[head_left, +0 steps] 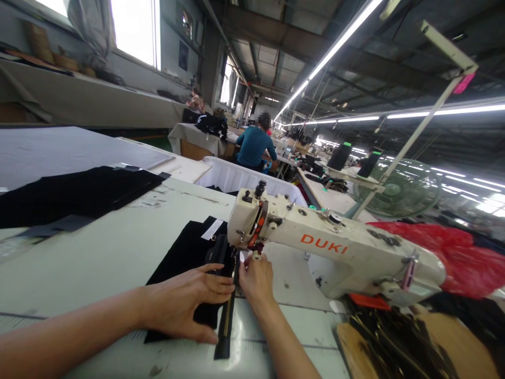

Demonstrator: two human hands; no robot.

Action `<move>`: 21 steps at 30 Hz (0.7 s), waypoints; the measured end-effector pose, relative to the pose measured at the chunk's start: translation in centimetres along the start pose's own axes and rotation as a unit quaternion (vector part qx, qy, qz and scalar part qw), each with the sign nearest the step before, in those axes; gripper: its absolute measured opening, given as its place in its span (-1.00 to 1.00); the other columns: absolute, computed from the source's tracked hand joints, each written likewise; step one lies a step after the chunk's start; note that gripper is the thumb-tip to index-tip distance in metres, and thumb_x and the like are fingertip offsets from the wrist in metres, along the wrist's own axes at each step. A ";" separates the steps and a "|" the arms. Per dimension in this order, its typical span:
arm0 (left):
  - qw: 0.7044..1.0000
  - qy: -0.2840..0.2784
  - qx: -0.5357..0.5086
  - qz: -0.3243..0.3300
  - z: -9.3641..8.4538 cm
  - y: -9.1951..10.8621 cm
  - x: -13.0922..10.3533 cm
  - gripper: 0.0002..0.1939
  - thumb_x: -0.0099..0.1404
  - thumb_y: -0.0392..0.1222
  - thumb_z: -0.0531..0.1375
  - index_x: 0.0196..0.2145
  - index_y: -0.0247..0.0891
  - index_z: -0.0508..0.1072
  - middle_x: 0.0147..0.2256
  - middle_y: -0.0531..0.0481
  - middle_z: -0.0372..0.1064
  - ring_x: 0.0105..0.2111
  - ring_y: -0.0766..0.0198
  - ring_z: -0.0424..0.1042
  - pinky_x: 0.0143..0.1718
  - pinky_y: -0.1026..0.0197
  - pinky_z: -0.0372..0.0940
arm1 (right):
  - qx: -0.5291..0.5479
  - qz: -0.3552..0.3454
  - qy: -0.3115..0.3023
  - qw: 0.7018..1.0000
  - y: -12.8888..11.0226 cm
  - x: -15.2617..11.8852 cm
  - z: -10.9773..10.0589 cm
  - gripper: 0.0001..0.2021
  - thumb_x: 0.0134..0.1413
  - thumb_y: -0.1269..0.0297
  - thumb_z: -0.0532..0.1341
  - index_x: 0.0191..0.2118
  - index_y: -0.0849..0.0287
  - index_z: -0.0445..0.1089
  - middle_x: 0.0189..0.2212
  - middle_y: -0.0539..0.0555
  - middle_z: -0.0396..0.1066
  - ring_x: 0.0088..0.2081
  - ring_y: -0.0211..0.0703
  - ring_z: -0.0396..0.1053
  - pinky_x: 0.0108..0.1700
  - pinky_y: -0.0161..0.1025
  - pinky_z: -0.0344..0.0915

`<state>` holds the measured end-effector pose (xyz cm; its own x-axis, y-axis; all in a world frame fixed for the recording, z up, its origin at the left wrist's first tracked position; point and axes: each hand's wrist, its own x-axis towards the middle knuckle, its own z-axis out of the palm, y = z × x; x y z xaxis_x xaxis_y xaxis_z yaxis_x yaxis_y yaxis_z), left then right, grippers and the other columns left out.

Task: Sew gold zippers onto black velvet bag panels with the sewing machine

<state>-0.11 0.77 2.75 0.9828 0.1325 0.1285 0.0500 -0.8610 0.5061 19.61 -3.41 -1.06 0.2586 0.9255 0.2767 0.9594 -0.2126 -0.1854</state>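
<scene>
A black fabric piece (pixel 173 263) with a white label lies on the sewing table, its right edge under the head of a white sewing machine (pixel 284 226). Along that edge runs a black zipper (pixel 225 329) with gold-coloured teeth, its lower end hanging toward me. My left hand (pixel 193 300) rests flat on the fabric and zipper, fingers stretched and thumb spread. Close to the needle area, my right hand (pixel 255 276) has its fingers bent and drawn together at the zipper's right side. The machine head partly hides its fingertips, so what they pinch is unclear.
More black fabric (pixel 90 192) lies on the table at left. Behind the machine stands a white plastic bin (pixel 252 176). Several zippers (pixel 398 337) are heaped at lower right, near red plastic (pixel 445 252). A fan (pixel 396 187) and a seated person (pixel 255 147) are farther back.
</scene>
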 end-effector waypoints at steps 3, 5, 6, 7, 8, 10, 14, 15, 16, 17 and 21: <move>1.000 0.002 -0.002 0.001 0.3 -0.3 0.2 -0.32 0.25 0.07 0.37 0.23 -0.31 0.43 0.19 -0.23 0.40 0.26 -0.08 0.31 0.45 -0.10 -0.18 | 0.009 0.011 0.012 1.000 -0.1 0.5 0.8 -0.81 0.27 0.40 0.17 -0.13 0.24 0.55 -0.25 0.27 0.54 -0.09 0.19 0.48 -0.12 -0.03 0.31; 1.000 0.001 0.002 0.002 0.4 -0.3 0.2 -0.34 0.26 0.07 0.37 0.22 -0.31 0.44 0.19 -0.22 0.40 0.27 -0.06 0.30 0.45 -0.09 -0.19 | 0.018 0.008 0.024 1.000 -0.1 1.5 1.5 -0.79 0.28 0.40 0.16 -0.13 0.23 0.56 -0.20 0.29 0.55 -0.03 0.21 0.45 -0.07 -0.01 0.31; 1.000 -0.001 0.006 0.001 0.4 -0.3 0.2 -0.35 0.27 0.07 0.36 0.22 -0.30 0.44 0.20 -0.22 0.40 0.27 -0.06 0.30 0.45 -0.09 -0.19 | 0.024 0.003 0.029 0.999 0.0 2.2 1.8 -0.80 0.26 0.41 0.17 -0.15 0.23 0.56 -0.18 0.29 0.55 -0.01 0.21 0.44 -0.04 0.00 0.30; 1.000 -0.005 0.010 -0.002 0.4 -0.3 0.2 -0.35 0.28 0.07 0.35 0.23 -0.29 0.43 0.20 -0.22 0.39 0.28 -0.05 0.29 0.44 -0.10 -0.19 | 0.031 -0.003 0.032 0.999 0.2 3.0 2.1 -0.82 0.23 0.42 0.19 -0.18 0.22 0.56 -0.18 0.28 0.55 0.00 0.20 0.44 -0.02 0.00 0.30; 1.000 -0.011 0.015 -0.006 0.3 -0.2 0.1 -0.34 0.29 0.08 0.34 0.24 -0.28 0.42 0.22 -0.22 0.38 0.29 -0.05 0.28 0.44 -0.11 -0.20 | 0.038 -0.010 0.034 0.999 0.6 3.7 2.3 -0.84 0.19 0.43 0.21 -0.22 0.21 0.56 -0.20 0.26 0.55 -0.02 0.18 0.44 -0.01 -0.01 0.31; 0.999 -0.024 0.023 -0.010 0.1 -0.2 -0.1 -0.33 0.31 0.09 0.32 0.28 -0.25 0.38 0.24 -0.21 0.34 0.30 -0.04 0.25 0.44 -0.12 -0.20 | 0.055 -0.027 0.039 0.997 1.6 4.4 2.3 -0.89 0.13 0.43 0.24 -0.28 0.19 0.55 -0.25 0.23 0.55 -0.08 0.14 0.46 -0.02 -0.04 0.34; 0.999 0.002 0.031 0.011 -0.1 -0.2 -0.8 -0.34 0.30 0.09 0.34 0.29 -0.10 0.36 0.27 -0.15 0.31 0.30 -0.06 0.26 0.43 -0.12 -0.13 | 0.096 -0.096 0.057 0.989 3.9 2.4 1.0 -0.79 0.20 0.35 0.19 -0.08 0.23 0.48 -0.14 0.24 0.51 -0.05 0.09 0.44 -0.01 -0.02 0.40; 0.999 0.019 0.034 0.015 0.0 -0.3 -1.0 -0.32 0.26 0.10 0.37 0.28 -0.06 0.38 0.27 -0.13 0.32 0.28 -0.08 0.28 0.42 -0.12 -0.08 | 0.109 -0.124 0.057 0.985 4.2 1.3 0.5 -0.75 0.22 0.35 0.18 -0.02 0.23 0.44 -0.09 0.25 0.49 -0.01 0.06 0.43 0.03 -0.03 0.40; 0.999 0.035 0.036 0.016 0.1 -0.3 -1.1 -0.31 0.22 0.10 0.39 0.26 -0.02 0.39 0.25 -0.11 0.33 0.25 -0.10 0.31 0.41 -0.11 -0.04 | 0.121 -0.155 0.053 0.979 4.4 0.2 0.1 -0.72 0.23 0.36 0.16 0.03 0.21 0.42 -0.04 0.23 0.48 0.03 0.02 0.42 0.08 -0.05 0.38; 0.998 0.046 0.036 0.015 0.2 -0.4 -1.3 -0.29 0.19 0.10 0.41 0.26 0.01 0.39 0.23 -0.09 0.34 0.23 -0.10 0.34 0.40 -0.10 -0.03 | 0.134 -0.191 0.042 0.971 4.5 -0.8 -0.2 -0.71 0.23 0.37 0.16 0.04 0.16 0.41 -0.01 0.18 0.47 0.06 -0.02 0.41 0.13 -0.07 0.36; 0.999 0.041 0.017 0.000 0.3 -0.6 -1.2 -0.23 0.20 0.11 0.40 0.32 0.09 0.29 0.18 -0.02 0.36 0.21 -0.03 0.35 0.44 -0.12 -0.16 | 0.185 -0.300 0.007 0.936 3.9 -3.0 -0.4 -0.65 0.20 0.50 0.12 0.06 0.06 0.39 0.02 0.07 0.48 0.10 -0.10 0.40 0.30 0.03 0.19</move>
<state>-1.29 0.99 2.08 0.9650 0.1713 0.1984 0.0576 -0.8771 0.4768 22.64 -7.17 -2.23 -0.3099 0.8387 0.4477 0.8286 0.4692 -0.3054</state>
